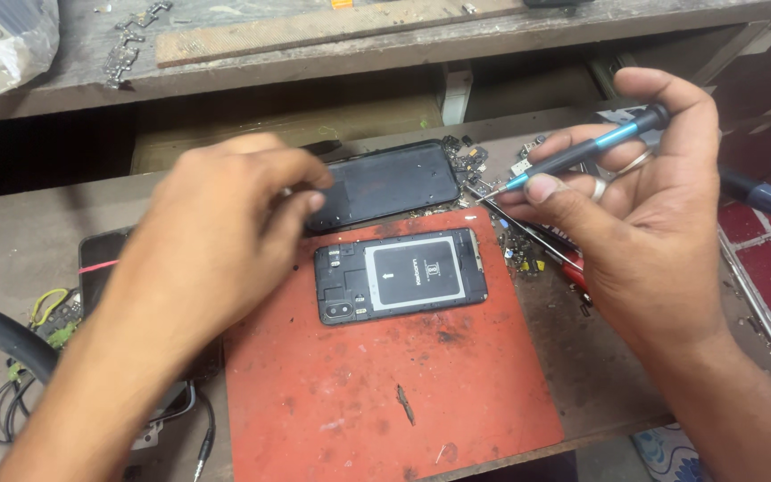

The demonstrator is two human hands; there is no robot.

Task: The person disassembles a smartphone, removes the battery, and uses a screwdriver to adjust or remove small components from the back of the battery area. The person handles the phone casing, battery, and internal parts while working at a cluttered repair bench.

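Observation:
An opened black phone (401,276) lies face down on a red mat (385,384), its battery and inner frame showing. Behind it rests the phone's black back cover (394,183). My left hand (216,236) hovers over the mat's left edge, with its fingertips pinched near the cover's left end; whether they hold something small I cannot tell. My right hand (644,205) grips a slim screwdriver (582,153) with a blue and black handle, its tip pointing left above the mat's far right corner.
Small screws and loose phone parts (475,165) lie scattered behind the mat. Red-handled tools (568,263) sit under my right hand. Cables and a circuit board (51,317) lie at the left. A wooden shelf (314,45) runs across the back.

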